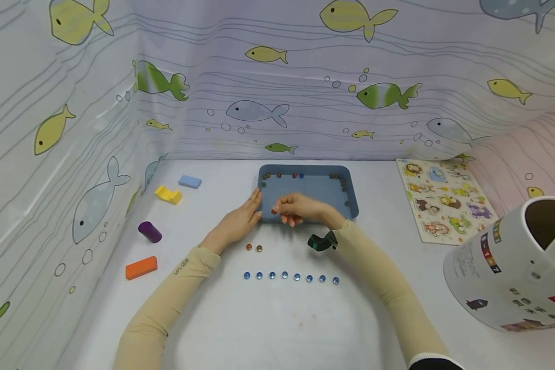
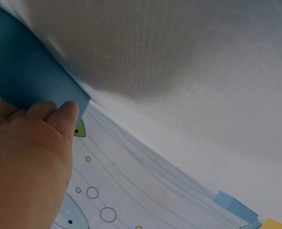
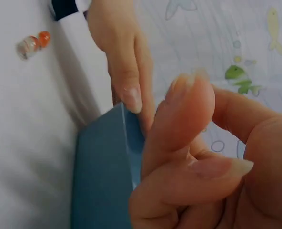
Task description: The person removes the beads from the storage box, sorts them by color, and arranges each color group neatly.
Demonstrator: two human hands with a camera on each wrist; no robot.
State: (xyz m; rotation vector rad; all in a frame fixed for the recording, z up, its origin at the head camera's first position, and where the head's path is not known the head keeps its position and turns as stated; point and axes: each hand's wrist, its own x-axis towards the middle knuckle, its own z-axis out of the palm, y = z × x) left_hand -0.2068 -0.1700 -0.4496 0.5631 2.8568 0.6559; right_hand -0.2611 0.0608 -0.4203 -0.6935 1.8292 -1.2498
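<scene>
Around the white desk (image 1: 259, 318), fish-printed cloth (image 1: 305, 72) walls three sides. A white tub (image 1: 495, 272) stands at the right, and midway lies a blue tray (image 1: 312, 185), marbles (image 1: 295, 175) along its inner edges. The left hand (image 1: 235, 224), fingers straight, touches the tray's left rim. Over the tray's near left part, the right hand (image 1: 300, 208) pinches a red marble (image 1: 274, 211) at its fingertips. Nearer the person, eight blue marbles (image 1: 284, 275) sit in a row.
</scene>
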